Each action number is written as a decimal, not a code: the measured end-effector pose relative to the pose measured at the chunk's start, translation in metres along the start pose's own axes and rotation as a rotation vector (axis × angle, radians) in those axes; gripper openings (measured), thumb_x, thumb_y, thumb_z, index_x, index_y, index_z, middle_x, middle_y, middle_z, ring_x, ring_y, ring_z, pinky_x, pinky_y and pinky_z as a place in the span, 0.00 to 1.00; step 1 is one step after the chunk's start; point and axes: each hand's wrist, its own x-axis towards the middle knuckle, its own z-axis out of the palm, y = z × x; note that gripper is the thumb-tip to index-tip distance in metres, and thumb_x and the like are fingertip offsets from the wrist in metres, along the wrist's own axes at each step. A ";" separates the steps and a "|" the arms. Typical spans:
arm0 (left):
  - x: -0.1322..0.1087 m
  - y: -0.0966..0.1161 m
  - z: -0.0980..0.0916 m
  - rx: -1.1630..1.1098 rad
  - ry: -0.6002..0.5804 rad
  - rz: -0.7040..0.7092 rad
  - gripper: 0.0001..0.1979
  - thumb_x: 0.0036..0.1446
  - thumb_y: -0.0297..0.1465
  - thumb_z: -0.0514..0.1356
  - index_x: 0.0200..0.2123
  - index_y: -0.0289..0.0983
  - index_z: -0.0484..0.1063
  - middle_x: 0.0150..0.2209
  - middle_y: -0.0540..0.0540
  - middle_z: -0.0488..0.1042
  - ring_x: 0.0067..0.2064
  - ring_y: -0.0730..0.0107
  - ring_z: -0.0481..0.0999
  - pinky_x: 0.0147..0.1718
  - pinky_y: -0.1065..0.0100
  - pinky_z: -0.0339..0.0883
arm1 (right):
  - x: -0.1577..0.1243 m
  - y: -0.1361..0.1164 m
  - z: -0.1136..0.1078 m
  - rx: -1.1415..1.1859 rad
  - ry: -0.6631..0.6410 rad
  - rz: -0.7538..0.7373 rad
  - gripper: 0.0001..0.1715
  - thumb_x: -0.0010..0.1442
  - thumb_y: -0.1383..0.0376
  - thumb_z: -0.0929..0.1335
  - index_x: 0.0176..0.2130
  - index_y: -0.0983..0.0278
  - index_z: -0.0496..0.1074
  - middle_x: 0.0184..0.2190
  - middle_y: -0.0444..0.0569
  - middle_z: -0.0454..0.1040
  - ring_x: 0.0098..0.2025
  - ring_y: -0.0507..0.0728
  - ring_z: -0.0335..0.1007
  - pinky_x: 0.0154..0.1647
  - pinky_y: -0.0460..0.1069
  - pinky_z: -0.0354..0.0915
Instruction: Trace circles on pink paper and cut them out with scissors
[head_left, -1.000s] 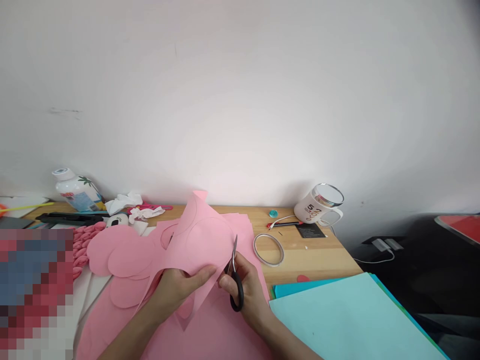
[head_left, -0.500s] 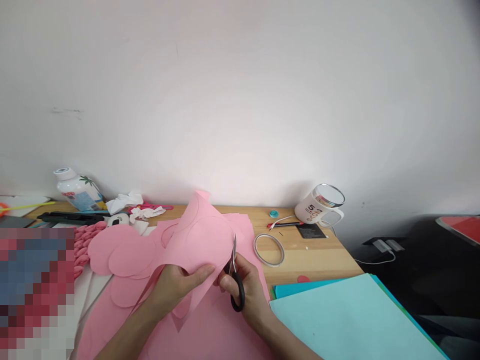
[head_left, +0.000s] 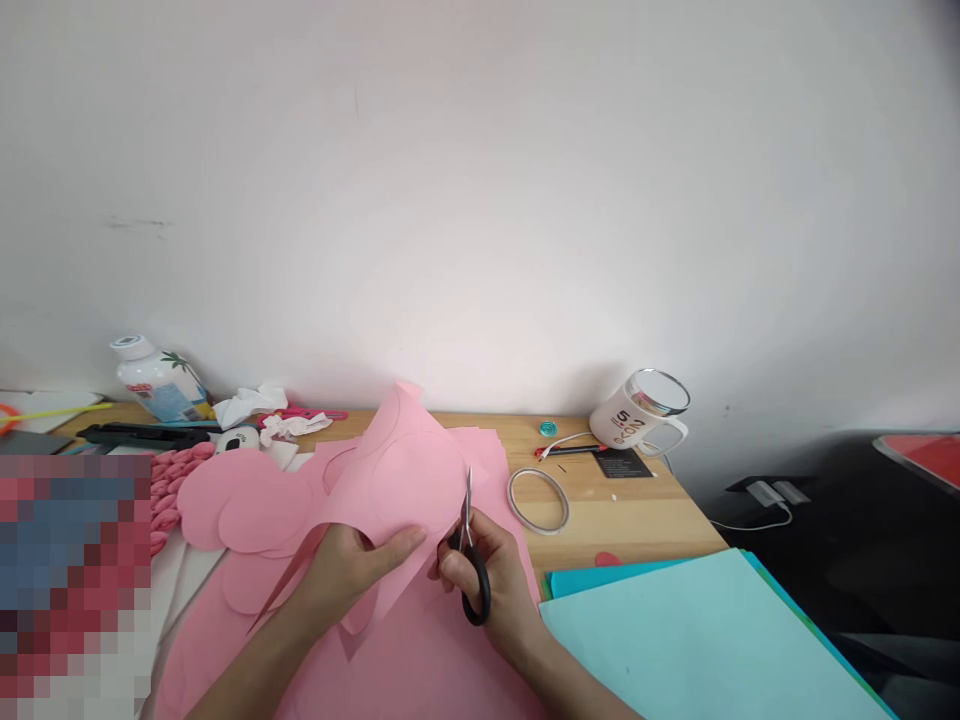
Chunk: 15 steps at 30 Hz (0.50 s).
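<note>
A pink paper sheet (head_left: 409, 465) with curved outlines drawn on it is raised above the other pink sheets. My left hand (head_left: 356, 570) grips its lower edge, thumb on top and the fingers hidden beneath. Black-handled scissors (head_left: 475, 582) are in my right hand (head_left: 495, 575), their blades pointing up at the sheet's right edge. Cut pink rounded pieces (head_left: 262, 510) overlap to the left of my left hand. More pink paper (head_left: 420, 670) lies under both hands.
Light blue sheets (head_left: 697, 630) lie at the right front. Behind them are a tape roll (head_left: 538, 501), a white mug (head_left: 634, 415), a cable and a dark card (head_left: 624, 462). A white bottle (head_left: 161, 382), crumpled tissue (head_left: 250, 404) and pink braided yarn (head_left: 169, 490) are at the left.
My left hand and the raised sheet's lower part have shifted slightly left. The scissors stay at the sheet's right edge, almost unmoved.
</note>
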 end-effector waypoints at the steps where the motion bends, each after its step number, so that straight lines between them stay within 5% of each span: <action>1: 0.001 -0.002 -0.001 0.020 0.000 0.001 0.18 0.38 0.40 0.63 0.10 0.42 0.56 0.11 0.53 0.58 0.23 0.65 0.66 0.20 0.68 0.61 | 0.000 0.000 0.000 -0.001 0.001 0.006 0.12 0.45 0.59 0.69 0.26 0.63 0.63 0.16 0.39 0.61 0.21 0.51 0.58 0.22 0.45 0.54; 4: 0.005 -0.008 -0.005 0.102 -0.037 -0.001 0.28 0.41 0.44 0.60 0.10 0.43 0.41 0.11 0.56 0.42 0.17 0.75 0.50 0.15 0.70 0.49 | 0.000 -0.001 0.001 -0.005 0.009 0.014 0.11 0.44 0.61 0.69 0.26 0.63 0.63 0.15 0.38 0.61 0.20 0.50 0.58 0.21 0.45 0.55; 8: 0.008 -0.010 -0.008 0.151 -0.103 0.032 0.30 0.43 0.46 0.57 0.13 0.42 0.36 0.16 0.56 0.36 0.18 0.79 0.39 0.15 0.71 0.39 | 0.000 -0.001 0.002 -0.017 0.013 0.007 0.11 0.45 0.60 0.69 0.26 0.62 0.63 0.14 0.38 0.61 0.19 0.50 0.57 0.21 0.45 0.55; 11: 0.007 -0.008 -0.007 0.100 -0.079 0.012 0.27 0.42 0.45 0.59 0.11 0.42 0.42 0.13 0.56 0.43 0.17 0.77 0.47 0.15 0.71 0.46 | 0.000 0.000 0.001 -0.016 -0.003 0.007 0.14 0.45 0.57 0.70 0.26 0.62 0.63 0.15 0.39 0.61 0.20 0.51 0.57 0.22 0.46 0.54; 15: 0.003 -0.004 -0.004 -0.057 -0.069 0.055 0.17 0.40 0.44 0.62 0.14 0.39 0.63 0.19 0.49 0.69 0.27 0.64 0.69 0.25 0.67 0.64 | 0.001 0.000 -0.002 0.023 -0.032 -0.039 0.19 0.44 0.53 0.72 0.27 0.63 0.64 0.20 0.40 0.59 0.23 0.50 0.51 0.24 0.46 0.51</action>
